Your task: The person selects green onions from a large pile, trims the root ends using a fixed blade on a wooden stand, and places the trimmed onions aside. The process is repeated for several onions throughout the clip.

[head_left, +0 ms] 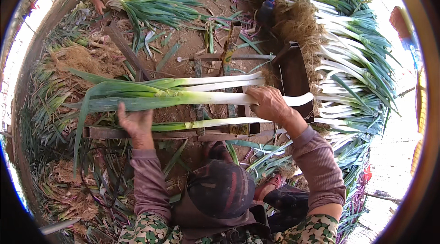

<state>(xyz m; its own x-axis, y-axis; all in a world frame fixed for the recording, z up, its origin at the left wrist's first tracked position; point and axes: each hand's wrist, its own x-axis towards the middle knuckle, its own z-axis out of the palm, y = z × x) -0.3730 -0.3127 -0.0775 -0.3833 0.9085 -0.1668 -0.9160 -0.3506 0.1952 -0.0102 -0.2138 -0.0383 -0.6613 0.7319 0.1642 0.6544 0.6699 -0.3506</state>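
My right hand [271, 105] is closed around the white shaft of a large leek [206, 98], whose bare white end sticks out past my fingers to the right. At its other end, my left hand [136, 122] holds the green leaves, thumb in front and fingers mostly hidden behind them. The leek lies level across a low metal rack [198, 93]. Just beyond it, other leeks [224, 81] rest on the rack, roots toward a dark metal end plate [295, 67]. A thinner leek [215, 123] lies on the near side, partly under my right hand.
Cleaned leeks [348, 65] are piled along the right, roots inward. Untrimmed leeks with brown roots [80, 60] heap on the left. At the far left, another person's hand [99, 6] is beside a leek bundle [160, 8]. A dark bottle [266, 10] stands by the right pile. Leaf scraps litter the soil.
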